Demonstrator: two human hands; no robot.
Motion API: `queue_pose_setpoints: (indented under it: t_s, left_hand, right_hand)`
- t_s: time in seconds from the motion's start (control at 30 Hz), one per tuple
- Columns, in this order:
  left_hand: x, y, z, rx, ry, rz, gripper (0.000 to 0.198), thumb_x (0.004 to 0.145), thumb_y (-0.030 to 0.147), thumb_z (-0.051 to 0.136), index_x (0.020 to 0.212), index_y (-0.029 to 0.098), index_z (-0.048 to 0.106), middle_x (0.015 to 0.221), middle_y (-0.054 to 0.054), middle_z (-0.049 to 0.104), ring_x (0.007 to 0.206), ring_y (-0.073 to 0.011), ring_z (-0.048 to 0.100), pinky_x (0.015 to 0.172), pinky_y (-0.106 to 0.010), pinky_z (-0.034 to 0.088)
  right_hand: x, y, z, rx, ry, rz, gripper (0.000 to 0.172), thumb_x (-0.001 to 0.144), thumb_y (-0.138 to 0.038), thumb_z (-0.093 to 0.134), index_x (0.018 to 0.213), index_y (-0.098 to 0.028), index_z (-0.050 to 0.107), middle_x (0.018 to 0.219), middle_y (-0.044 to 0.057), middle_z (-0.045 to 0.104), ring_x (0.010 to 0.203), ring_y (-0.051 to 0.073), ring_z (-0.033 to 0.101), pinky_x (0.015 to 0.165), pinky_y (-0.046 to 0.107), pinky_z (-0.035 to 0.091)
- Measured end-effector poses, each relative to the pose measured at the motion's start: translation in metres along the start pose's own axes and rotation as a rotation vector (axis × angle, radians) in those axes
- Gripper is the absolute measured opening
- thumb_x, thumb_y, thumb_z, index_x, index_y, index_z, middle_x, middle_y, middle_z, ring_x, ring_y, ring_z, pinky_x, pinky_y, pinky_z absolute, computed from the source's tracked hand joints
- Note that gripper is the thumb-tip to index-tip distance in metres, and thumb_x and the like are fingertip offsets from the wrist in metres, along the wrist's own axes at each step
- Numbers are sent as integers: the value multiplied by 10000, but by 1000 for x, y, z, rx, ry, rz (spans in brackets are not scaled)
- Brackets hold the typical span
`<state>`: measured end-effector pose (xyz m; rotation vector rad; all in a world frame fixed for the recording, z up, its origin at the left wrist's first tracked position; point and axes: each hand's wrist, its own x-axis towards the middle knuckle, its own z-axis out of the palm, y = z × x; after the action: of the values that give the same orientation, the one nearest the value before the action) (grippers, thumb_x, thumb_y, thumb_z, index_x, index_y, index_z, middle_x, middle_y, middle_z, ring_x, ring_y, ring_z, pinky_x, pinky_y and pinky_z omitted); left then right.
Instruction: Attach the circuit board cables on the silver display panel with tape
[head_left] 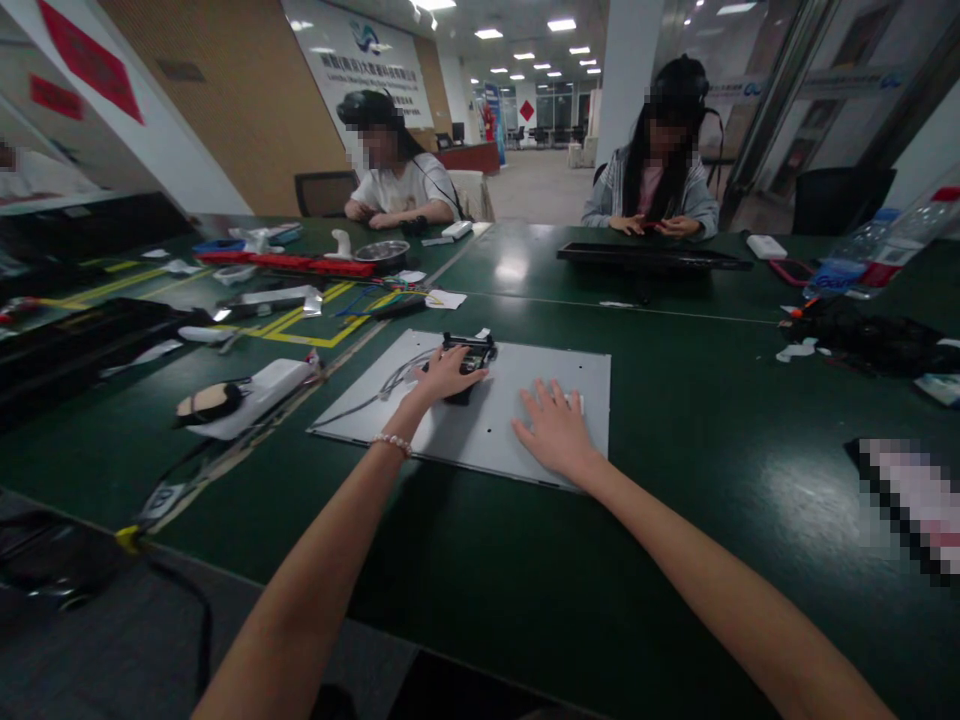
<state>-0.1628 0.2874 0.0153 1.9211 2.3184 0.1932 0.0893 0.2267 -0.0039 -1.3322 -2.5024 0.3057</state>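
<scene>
My left hand [448, 374] lies over a small black device [459, 392] with a frame-like top edge, its thumb and fingers spanning the body. Part of the device is hidden beneath the palm. Grey cables [394, 380] run leftward from it. Both hands are over a flat light-grey panel [517, 365] that has small dark holes. To the right, my right hand [556, 428] rests palm down on the panel, fingers spread. A small white piece [576, 400] shows beside its fingers, partly covered.
Left of the panel are a white power strip [277, 385] with a tan-and-black round item [210, 402], and loose wires [386, 298]. Across the green table [697, 420], two people sit near a dark flat screen-like panel [652, 257]. Bottles [885, 250] and a phone [911, 505] lie right.
</scene>
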Motion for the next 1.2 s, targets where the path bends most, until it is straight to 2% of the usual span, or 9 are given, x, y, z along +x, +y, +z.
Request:
queue_pose_setpoints:
  t_s: [0.13, 0.3, 0.4, 0.57, 0.67, 0.8, 0.93, 1.07, 1.2]
  left_hand:
    - [10, 2, -10, 17, 77, 21, 587, 920, 549, 364, 1423, 249, 405, 1527, -86, 374, 1451, -360, 168, 1090, -690, 90]
    - [43, 12, -19, 4, 59, 128, 655, 912, 189, 287, 1540, 138, 108, 1469, -131, 450, 1397, -239, 347, 1142, -542, 134]
    - [58, 17, -20, 34, -17, 123, 715, 857, 122, 312, 1539, 88, 98, 1393, -157, 531, 1355, -247, 414, 1136, -527, 139]
    - [64, 18, -18, 23, -12, 93, 749, 817, 104, 349, 1537, 82, 144, 1355, -165, 564, 1319, -283, 457, 1129, -554, 114]
    - [67, 14, -20, 3, -9, 90, 763, 814, 83, 339, 1545, 107, 122, 1387, -137, 541, 1322, -267, 455, 1119, -502, 207]
    - [72, 0, -31, -97, 54, 159, 720, 836, 36, 330, 1532, 86, 154, 1394, -109, 542, 1244, -194, 511, 1014, -290, 369]
    - [66, -25, -53, -108, 103, 172, 533, 906, 44, 347, 1439, 28, 334, 1344, -103, 576, 1085, -140, 535, 941, -215, 381]
    - [43, -60, -74, -47, 24, 136, 283, 923, 157, 492, 1160, 51, 605, 1137, -29, 662, 919, -117, 519, 881, -205, 379]
    - [16, -92, -76, -17, -120, 118, 279, 870, 277, 618, 1087, 103, 649, 950, 29, 682, 796, -96, 510, 782, -180, 392]
  right_hand:
    - [1, -1, 2, 0, 4, -3, 595, 971, -517, 327, 1467, -195, 389, 1575, 143, 291, 1451, 356, 184, 1126, 615, 118]
    - [0, -2, 3, -4, 0, 0, 585, 973, -502, 331, 1471, -199, 380, 1575, 143, 290, 1452, 353, 186, 1125, 615, 115]
    - [0, -2, 2, -5, 7, -3, 586, 972, -509, 326, 1468, -203, 384, 1574, 141, 291, 1450, 355, 192, 1125, 615, 120]
    - [2, -2, 1, -7, -11, -5, 593, 972, -520, 315, 1470, -205, 382, 1577, 142, 285, 1452, 359, 183, 1122, 620, 124]
    - [2, -3, 1, -17, -13, -2, 590, 971, -515, 320, 1467, -202, 383, 1578, 146, 281, 1451, 361, 183, 1120, 623, 124]
    - [2, -3, 1, -15, -10, -7, 590, 969, -511, 325, 1463, -196, 390, 1571, 149, 295, 1445, 369, 195, 1116, 631, 132]
    - [2, -2, 2, -16, 5, -8, 585, 968, -506, 333, 1460, -195, 395, 1568, 150, 301, 1443, 365, 204, 1116, 628, 135]
    - [2, -3, 2, -17, -4, 0, 583, 968, -506, 338, 1460, -197, 394, 1572, 148, 292, 1447, 358, 197, 1120, 623, 130]
    - [1, -2, 2, -10, -15, -2, 592, 971, -508, 325, 1467, -192, 384, 1576, 149, 283, 1452, 359, 180, 1121, 625, 121]
